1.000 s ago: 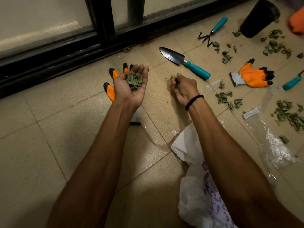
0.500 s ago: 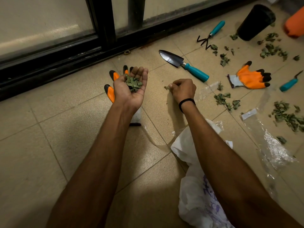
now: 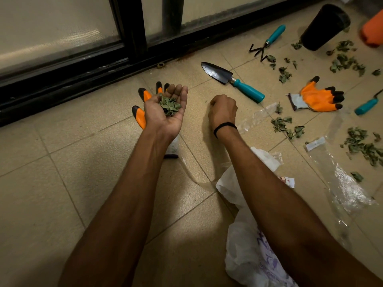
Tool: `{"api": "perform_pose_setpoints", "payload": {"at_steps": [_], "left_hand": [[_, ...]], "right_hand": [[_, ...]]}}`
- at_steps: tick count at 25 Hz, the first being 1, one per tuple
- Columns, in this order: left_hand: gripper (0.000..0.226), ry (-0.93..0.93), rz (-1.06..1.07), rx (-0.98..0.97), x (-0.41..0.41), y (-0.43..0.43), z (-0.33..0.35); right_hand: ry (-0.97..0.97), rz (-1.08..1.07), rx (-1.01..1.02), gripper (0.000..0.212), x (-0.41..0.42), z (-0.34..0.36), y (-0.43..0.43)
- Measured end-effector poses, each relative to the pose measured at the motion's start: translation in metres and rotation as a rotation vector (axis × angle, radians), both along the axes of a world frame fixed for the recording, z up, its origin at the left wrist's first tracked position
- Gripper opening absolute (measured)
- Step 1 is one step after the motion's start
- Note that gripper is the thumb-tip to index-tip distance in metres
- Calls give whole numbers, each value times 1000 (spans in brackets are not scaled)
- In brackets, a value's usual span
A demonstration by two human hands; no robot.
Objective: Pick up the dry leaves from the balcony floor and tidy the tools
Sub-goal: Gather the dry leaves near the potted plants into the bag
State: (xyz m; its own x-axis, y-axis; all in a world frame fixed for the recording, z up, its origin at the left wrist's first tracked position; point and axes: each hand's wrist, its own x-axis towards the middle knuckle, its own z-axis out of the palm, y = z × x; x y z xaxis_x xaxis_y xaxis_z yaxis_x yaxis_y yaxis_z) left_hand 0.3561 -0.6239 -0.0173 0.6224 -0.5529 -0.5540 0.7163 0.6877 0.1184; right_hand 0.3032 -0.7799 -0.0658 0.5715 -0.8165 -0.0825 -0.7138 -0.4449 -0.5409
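Beige balcony floor tiles (image 3: pixel 51 183) are bounded by a black sliding-door track (image 3: pixel 83 77), and a teal-handled trowel (image 3: pixel 232 80) is laid flat on them, taken as the reference for all else. Left of the trowel, the left hand (image 3: pixel 165 117) is held palm-up and cupped, fingers loosely bent but not closed over, so that a small heap of dry leaves (image 3: pixel 169 105) is kept from spilling; it is evidently used as a collecting dish. Just nearer than the trowel's blade, the right hand (image 3: pixel 222 109) is turned knuckles-up with its fingers curled under; whether a leaf is pinched inside cannot be told.

Scattered leaves (image 3: pixel 287 126) are strewn right of the trowel and beyond its handle, around a tipped black pot (image 3: pixel 324 27). A hand rake (image 3: pixel 267 41) is left beyond the trowel, an orange glove (image 3: pixel 319 99) to its right, and a second orange glove (image 3: pixel 141 119) beneath the left hand. A white plastic bag (image 3: pixel 244 245) is spread nearer than the trowel, probably kept within reach to receive the handful. Most of the gathering is judged undone, and no tool has been tidied.
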Motion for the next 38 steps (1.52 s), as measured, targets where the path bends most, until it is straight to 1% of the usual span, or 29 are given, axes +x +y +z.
{"api": "perform_pose_setpoints", "payload": {"at_steps": [1,3,4,5,7,10,12,15,17,18,19,20,21,22,23,24,25,27,30,31,33,36,38], "left_hand": [[42,0,-4,-2,-1,-1,1],[43,-2,-4,-9,-2,-1,4],[44,-5,0,-12,-1,-1,5],[46,-7,6,-12,1,0,6],[48,-9,22,-12,4,2,6],[50,-10,39,-19,9,4,6],[49,-11,42,-21,10,6,6],[46,-1,53,-10,10,7,9],[46,-1,55,4,9,10,12],[45,-1,53,9,9,11,12],[46,0,50,9,8,14,14],[46,2,49,6,8,16,15],[46,6,52,2,8,20,17],[45,9,57,-3,8,25,19],[45,11,62,-8,8,31,22],[43,13,65,-12,9,36,25],[43,16,72,-12,9,41,29],[44,19,99,5,10,52,38],[49,29,161,39,14,80,50],[49,38,184,43,17,93,54],[48,39,242,51,24,129,64],[47,37,334,40,36,191,84],[46,4,423,21,42,246,103]], "right_hand": [[-25,-36,73,20,2,1,-6],[-183,-163,295,12,0,5,-18],[-223,-168,306,12,0,6,-21],[-218,-130,247,13,1,7,-23],[-138,-1,100,16,1,6,-21],[48,224,-40,24,13,0,-13],[174,310,-141,29,20,-1,-10],[237,308,-266,28,19,-1,7],[211,264,-248,28,12,-2,24],[173,205,-185,28,8,0,30],[110,88,-62,24,8,1,29],[-21,-86,154,17,10,8,23],[-188,-268,458,11,12,19,16],[-354,-424,773,16,14,32,12],[-511,-515,1025,23,13,43,7],[-623,-542,1197,28,12,55,6],[-685,-531,1302,29,12,66,9],[-714,-458,1417,30,15,89,26],[-673,-355,1478,35,29,115,74],[-648,-311,1490,32,35,123,92],[-588,-230,1513,27,48,137,134],[-530,-125,1556,27,71,156,192],[-495,-30,1596,22,89,173,242]]}}
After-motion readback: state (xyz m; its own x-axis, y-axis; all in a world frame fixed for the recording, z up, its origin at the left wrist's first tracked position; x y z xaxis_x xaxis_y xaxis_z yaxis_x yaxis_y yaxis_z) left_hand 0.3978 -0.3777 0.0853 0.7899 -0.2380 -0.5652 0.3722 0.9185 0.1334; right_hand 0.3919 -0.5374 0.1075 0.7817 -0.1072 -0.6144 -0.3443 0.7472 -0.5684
